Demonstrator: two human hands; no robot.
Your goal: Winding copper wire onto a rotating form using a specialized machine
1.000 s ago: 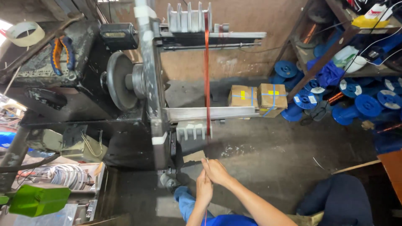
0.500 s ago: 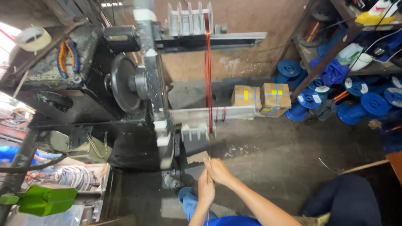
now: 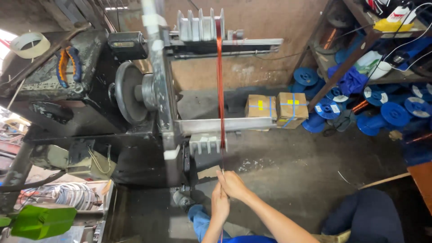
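You sit on a dusty workshop floor, the black winding machine (image 3: pixel 90 103) at left. Your left hand (image 3: pixel 220 202) and right hand (image 3: pixel 234 184) both close around the copper wire (image 3: pixel 220 90). It runs straight up from your grip, long axis vertical, to the grooved former (image 3: pixel 200 24); your right hand is higher. Blue spools (image 3: pixel 391 112) lie at right.

Up and to the right of the grip, two cardboard boxes (image 3: pixel 275 109) with blue straps are sitting side by side on the floor. Farther right, blue spools (image 3: pixel 382 110) are lying in a heap under a shelf (image 3: pixel 360 49). Far up and left of the grip, pliers (image 3: pixel 68 63) with orange and blue handles are hanging near a roll of tape (image 3: pixel 30 44). Low to the left, a green scoop (image 3: pixel 42 221) is lying beside a coil of grey cable (image 3: pixel 67 195).
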